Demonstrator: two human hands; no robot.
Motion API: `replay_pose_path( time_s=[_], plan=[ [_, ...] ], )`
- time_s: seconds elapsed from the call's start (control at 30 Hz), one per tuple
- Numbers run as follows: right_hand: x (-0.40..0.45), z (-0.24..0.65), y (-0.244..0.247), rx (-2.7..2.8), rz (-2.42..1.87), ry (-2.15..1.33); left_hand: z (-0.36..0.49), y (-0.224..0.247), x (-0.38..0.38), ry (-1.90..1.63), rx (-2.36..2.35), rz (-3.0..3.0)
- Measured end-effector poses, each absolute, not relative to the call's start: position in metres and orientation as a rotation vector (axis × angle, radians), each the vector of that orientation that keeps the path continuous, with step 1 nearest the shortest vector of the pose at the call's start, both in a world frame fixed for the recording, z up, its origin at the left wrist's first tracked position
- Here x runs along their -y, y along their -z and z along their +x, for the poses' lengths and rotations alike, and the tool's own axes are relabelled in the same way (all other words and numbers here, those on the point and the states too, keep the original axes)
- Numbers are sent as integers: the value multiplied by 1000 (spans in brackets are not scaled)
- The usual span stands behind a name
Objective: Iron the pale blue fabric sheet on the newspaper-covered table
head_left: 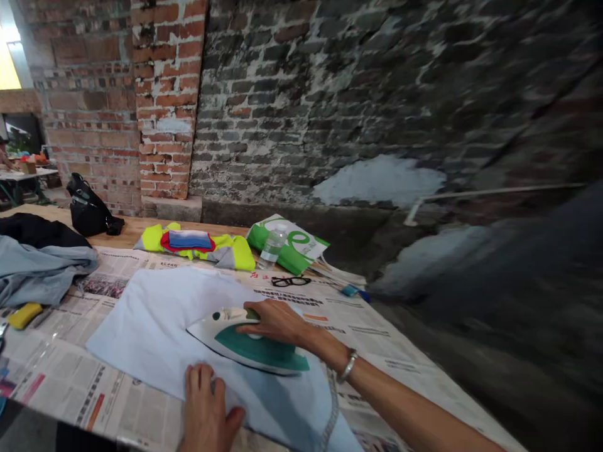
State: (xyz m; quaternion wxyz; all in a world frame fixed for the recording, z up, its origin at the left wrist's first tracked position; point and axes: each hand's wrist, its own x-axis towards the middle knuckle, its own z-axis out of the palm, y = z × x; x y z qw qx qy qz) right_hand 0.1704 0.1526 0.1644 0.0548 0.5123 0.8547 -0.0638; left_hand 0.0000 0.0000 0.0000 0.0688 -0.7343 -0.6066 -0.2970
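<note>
My right hand (pixel 277 323) is shut around the handle of a white and green steam iron (pixel 254 342), which rests on a pale blue cloth garment (pixel 151 333). A silver bracelet (pixel 348 366) circles my right wrist. My left hand (pixel 207 408) lies flat on the same cloth, near its lower edge and just below the iron's body, holding nothing. Newspaper sheets (pixel 330 314) lie under the cloth and cover the wooden table (pixel 127 226). The iron's cord is not visible.
Behind the cloth lie a folded yellow hi-vis garment (pixel 198 248), a water bottle (pixel 272 247), black glasses (pixel 291 281) and a green and white bag (pixel 287 242). A black bag (pixel 87 207), grey-blue clothing (pixel 40 270) and a yellow sponge (pixel 24 315) sit left. A brick wall stands behind.
</note>
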Motion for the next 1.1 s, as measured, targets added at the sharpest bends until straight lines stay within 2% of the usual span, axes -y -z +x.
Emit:
replay_pose_path(
  time_s=[0.27, 0.4, 0.5, 0.67, 0.8, 0.93, 1.1],
  plan=[
    [-200, 130, -160, -2482, 1892, 86, 2, -7, 2, 888, 1844, -2265],
    [-222, 116, -165, -2399, 2036, 80, -19, -20, 1, 1075, 1904, -2352],
    [-213, 112, -175, -2425, 1981, 91, -60, -32, -5, 1171, 1926, -2170],
    [-169, 103, -200, -2542, 1784, 23, -126, -32, -17, 829, 2059, -1837],
    [-131, 81, -199, -2642, 1589, 96, -139, -21, -13, 559, 2261, -1735],
    [-113, 55, -177, -2706, 1441, 118, -133, -17, -6, 478, 2344, -1669],
    [-148, 39, -162, -2676, 1580, 73, -132, -17, -5, 450, 2357, -1689]
  ],
)
